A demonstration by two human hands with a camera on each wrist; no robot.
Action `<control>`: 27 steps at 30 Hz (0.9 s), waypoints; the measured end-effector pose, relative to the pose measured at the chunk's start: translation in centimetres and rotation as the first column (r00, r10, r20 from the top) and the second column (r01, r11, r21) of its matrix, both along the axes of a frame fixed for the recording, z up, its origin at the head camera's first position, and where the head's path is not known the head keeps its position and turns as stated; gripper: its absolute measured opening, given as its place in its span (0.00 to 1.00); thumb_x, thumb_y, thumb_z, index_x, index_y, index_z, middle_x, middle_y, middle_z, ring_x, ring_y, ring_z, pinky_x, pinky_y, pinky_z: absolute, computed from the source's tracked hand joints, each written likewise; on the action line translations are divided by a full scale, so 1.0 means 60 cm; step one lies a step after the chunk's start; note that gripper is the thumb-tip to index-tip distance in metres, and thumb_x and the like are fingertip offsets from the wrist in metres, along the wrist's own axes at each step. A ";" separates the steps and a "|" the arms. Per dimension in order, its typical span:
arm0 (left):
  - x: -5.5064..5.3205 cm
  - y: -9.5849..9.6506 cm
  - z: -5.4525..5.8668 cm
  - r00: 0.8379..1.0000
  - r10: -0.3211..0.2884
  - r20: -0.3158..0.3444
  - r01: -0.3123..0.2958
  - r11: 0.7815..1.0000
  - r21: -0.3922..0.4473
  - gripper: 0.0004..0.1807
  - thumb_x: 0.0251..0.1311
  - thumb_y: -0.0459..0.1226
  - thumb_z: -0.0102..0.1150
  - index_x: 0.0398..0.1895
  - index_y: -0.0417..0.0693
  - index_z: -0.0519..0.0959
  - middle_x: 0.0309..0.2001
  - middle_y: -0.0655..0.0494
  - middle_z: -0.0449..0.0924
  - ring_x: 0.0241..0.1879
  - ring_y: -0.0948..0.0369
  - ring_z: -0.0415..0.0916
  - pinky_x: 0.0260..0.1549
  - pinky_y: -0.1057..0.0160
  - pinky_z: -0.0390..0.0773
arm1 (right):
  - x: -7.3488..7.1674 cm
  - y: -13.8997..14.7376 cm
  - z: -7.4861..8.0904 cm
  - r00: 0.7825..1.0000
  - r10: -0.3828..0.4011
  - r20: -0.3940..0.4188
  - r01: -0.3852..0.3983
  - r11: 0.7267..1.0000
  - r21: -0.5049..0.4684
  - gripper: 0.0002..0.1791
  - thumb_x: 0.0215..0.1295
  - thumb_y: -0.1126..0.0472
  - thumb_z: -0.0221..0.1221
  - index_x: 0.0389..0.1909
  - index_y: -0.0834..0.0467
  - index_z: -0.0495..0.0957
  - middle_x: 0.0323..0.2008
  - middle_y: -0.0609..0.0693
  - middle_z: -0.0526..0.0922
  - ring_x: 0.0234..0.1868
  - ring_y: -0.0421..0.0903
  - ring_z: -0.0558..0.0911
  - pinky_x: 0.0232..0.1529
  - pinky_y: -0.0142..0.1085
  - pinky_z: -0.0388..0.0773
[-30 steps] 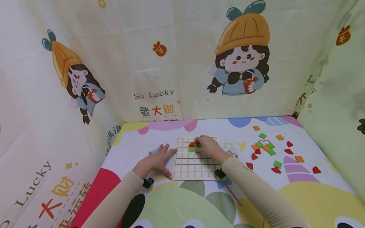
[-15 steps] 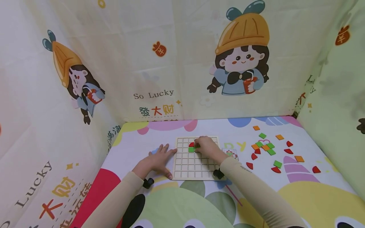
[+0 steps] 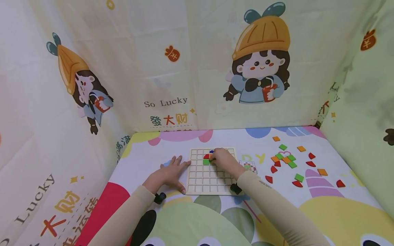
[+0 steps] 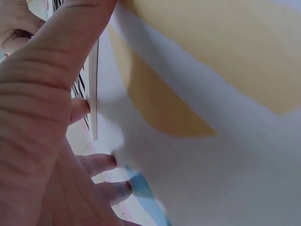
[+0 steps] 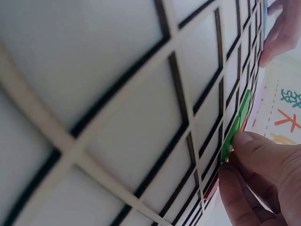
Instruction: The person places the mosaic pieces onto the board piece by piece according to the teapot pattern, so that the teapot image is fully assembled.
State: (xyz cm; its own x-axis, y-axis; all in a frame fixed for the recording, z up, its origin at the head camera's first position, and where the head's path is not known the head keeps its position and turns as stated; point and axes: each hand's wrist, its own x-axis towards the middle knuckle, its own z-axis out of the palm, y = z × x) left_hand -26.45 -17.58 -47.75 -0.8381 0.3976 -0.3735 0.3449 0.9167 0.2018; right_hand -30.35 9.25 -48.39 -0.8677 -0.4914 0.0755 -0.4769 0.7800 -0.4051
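A pale grid board (image 3: 198, 184) lies on the table. My left hand (image 3: 167, 173) is spread along its left side, thumb near the lower left corner and a fingertip on the edge; its open palm fills part of the left wrist view. My right hand (image 3: 226, 161) is over the upper middle of the board. Its thumb and curled fingers pinch a green square tile (image 5: 230, 136), low against the grid. Beside that are another green tile (image 3: 206, 162) and a red quarter-round tile (image 3: 206, 156). Small blue and orange patches show by the right fingertips in the head view.
Loose tiles lie scattered at the right of the table: green squares (image 3: 299, 177), orange squares (image 3: 322, 172) and red quarter-round tiles (image 3: 340, 183). A small printed pattern card (image 3: 248, 166) lies right of the board, near the right wrist. Printed cloth walls (image 3: 209, 116) stand behind and at both sides.
The green tile in my right hand was plainly visible a second ago; now the fingers mostly cover it in the head view. The right hand shifted only slightly. My left hand stayed put.
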 end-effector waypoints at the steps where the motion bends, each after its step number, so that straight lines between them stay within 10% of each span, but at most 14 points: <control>1: 0.000 0.000 0.000 1.000 0.000 0.000 0.000 1.000 0.001 0.70 0.33 0.66 0.81 0.83 0.67 0.53 0.84 0.41 0.39 0.82 0.35 0.36 0.61 0.14 0.51 | 0.000 0.001 0.000 1.000 0.004 -0.009 -0.004 1.000 0.004 0.06 0.65 0.68 0.68 0.39 0.58 0.92 0.36 0.51 0.90 0.44 0.50 0.87 0.50 0.43 0.84; 27: -0.002 -0.004 -0.005 1.000 -0.008 -0.018 0.008 1.000 0.001 0.70 0.33 0.67 0.81 0.83 0.68 0.53 0.84 0.41 0.40 0.82 0.35 0.37 0.60 0.14 0.53 | -0.010 0.101 0.015 0.989 -0.149 0.001 0.148 0.982 0.120 0.08 0.72 0.64 0.63 0.47 0.59 0.87 0.42 0.53 0.86 0.45 0.50 0.84 0.54 0.47 0.83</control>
State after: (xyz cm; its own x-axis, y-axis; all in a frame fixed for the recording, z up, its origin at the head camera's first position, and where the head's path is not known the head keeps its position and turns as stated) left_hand -26.58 -17.80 -48.02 -0.8413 0.4049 -0.3581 0.3559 0.9136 0.1967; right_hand -30.92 15.33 -47.48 -0.9320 -0.3622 0.0150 -0.3488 0.8847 -0.3091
